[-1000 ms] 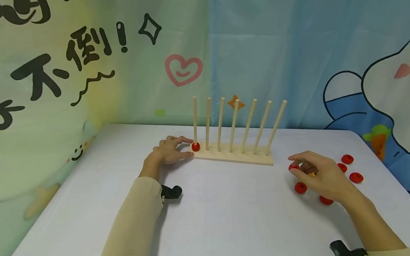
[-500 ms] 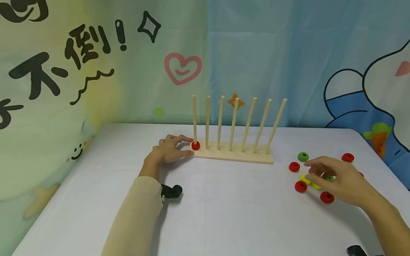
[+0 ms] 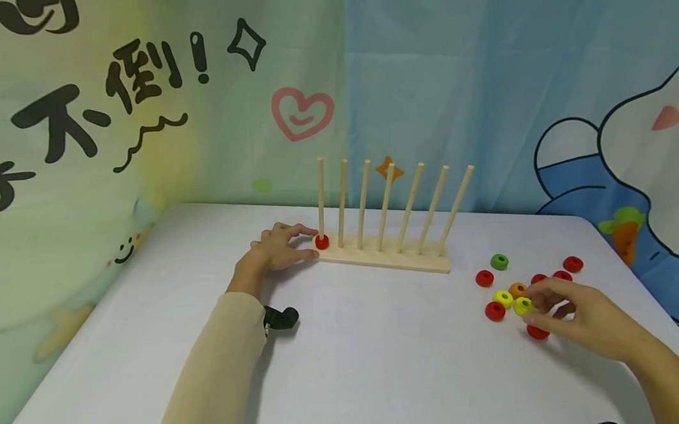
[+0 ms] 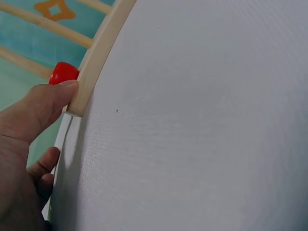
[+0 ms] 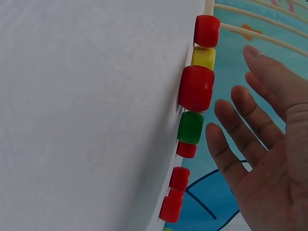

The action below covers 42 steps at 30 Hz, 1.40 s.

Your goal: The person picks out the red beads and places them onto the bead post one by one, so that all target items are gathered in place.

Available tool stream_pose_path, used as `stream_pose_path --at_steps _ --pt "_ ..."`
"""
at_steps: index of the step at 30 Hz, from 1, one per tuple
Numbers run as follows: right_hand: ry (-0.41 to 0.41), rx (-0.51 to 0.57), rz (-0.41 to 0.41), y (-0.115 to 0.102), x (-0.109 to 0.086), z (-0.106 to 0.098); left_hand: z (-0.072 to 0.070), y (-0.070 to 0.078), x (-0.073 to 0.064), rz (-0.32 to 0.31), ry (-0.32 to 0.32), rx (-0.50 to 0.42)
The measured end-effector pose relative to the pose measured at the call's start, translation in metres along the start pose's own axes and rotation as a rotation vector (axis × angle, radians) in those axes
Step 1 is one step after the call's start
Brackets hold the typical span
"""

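The head view looks forward and down over the tabletop (image 3: 382, 370); close up, left wrist shares its rack (image 4: 97, 58), right wrist its beads (image 5: 196, 89).

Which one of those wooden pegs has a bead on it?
The leftmost peg, nearest the left hand: a red bead sits at its base, while the other six pegs are bare.

white table (image 3: 382, 363) | printed backdrop (image 3: 441, 72) behind it, green to blue | black lettering (image 3: 55, 134) | pink heart (image 3: 303, 122) | orange carrot (image 3: 625, 243)
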State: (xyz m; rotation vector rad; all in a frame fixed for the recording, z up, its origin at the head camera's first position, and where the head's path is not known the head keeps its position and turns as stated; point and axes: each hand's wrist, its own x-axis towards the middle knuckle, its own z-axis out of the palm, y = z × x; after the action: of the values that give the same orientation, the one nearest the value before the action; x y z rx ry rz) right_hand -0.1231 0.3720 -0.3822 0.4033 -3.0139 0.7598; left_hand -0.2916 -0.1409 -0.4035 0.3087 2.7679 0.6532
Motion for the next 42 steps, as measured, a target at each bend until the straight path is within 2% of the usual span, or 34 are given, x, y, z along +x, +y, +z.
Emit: stream_pose_path --at_steps 10,17,22,33,42 --pt "-0.061 0.021 -0.001 0.001 -0.004 -0.001 0.0 0.001 0.002 0.01 -0.007 -0.022" --pt "-0.101 0.026 0.059 0.0 -0.007 -0.002 0.0 0.0 0.0 0.006 -0.007 -0.031" --pt "-0.115 0.021 0.073 0.004 -0.009 -0.002 0.0 -0.001 -0.001 0.009 0.001 -0.042" --pt "-0.242 0.051 0.157 0.014 -0.01 0.004 -0.002 -0.003 -0.002 0.022 -0.002 -0.036" --pt "-0.202 0.053 0.149 0.012 -0.012 0.005 0.0 -0.003 -0.001 0.021 0.0 -0.024"
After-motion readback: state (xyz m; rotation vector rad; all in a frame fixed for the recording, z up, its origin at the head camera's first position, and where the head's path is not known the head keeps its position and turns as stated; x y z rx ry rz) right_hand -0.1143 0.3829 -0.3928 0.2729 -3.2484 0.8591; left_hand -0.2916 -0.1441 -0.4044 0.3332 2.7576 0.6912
